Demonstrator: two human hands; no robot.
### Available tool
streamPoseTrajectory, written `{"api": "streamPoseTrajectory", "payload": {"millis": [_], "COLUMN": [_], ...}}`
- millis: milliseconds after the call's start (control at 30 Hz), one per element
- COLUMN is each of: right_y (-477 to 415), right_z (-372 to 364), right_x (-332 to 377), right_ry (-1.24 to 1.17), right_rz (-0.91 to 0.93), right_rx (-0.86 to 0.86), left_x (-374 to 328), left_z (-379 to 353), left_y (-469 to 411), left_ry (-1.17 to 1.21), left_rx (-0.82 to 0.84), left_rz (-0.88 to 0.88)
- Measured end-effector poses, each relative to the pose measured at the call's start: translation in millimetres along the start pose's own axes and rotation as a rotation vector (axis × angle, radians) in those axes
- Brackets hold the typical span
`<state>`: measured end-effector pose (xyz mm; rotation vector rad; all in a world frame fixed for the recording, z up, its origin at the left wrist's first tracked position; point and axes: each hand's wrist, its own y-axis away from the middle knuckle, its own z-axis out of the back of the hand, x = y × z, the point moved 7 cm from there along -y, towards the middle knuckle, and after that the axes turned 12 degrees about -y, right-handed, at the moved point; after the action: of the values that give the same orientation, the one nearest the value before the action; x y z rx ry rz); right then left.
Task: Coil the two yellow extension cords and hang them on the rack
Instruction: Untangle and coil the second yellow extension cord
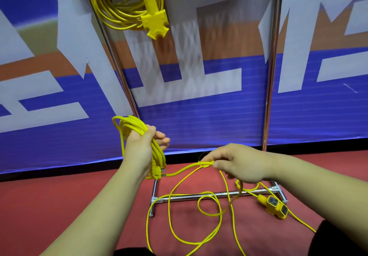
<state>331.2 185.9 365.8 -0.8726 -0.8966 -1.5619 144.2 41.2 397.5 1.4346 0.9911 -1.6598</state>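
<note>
Before rack point(272, 76): left hand point(139, 146) fingers point(160, 135) clench cord coil point(127, 122); right hand point(239, 162) fingers point(209, 157) pinch loose strand point(187, 169); banner point(199, 120) illegible.

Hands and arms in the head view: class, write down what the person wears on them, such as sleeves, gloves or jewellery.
The left forearm and right forearm are bare, with no sleeve in view. The left hand and right hand wear no gloves, and no ring, watch or wristband shows on either.

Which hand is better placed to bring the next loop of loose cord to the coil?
Right. The right hand pinches the loose cord; the left hand is busy gripping the coil.
</note>
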Motion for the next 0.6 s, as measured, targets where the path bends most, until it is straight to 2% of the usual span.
{"api": "streamPoseTrajectory", "payload": {"millis": [100,233,433,600], "right_y": [3,7,7,3], "right_z": [7,19,47,73], "right_x": [38,55,55,29], "right_ry": [0.203,0.069,-0.166,-0.357], "right_rz": [0.244,0.404,0.463,0.281], "right_rx": [-0.138,-0.298,-0.42,-0.398], "left_x": [6,14,15,6], "left_z": [-17,-46,-83,-97], "left_y": [9,27,57,72], "left_ry": [-0.06,-0.053,0.03,0.164], "left_rx": [0.103,0.295,0.58,0.731], "left_rz": [0.048,0.136,0.283,0.391]}}
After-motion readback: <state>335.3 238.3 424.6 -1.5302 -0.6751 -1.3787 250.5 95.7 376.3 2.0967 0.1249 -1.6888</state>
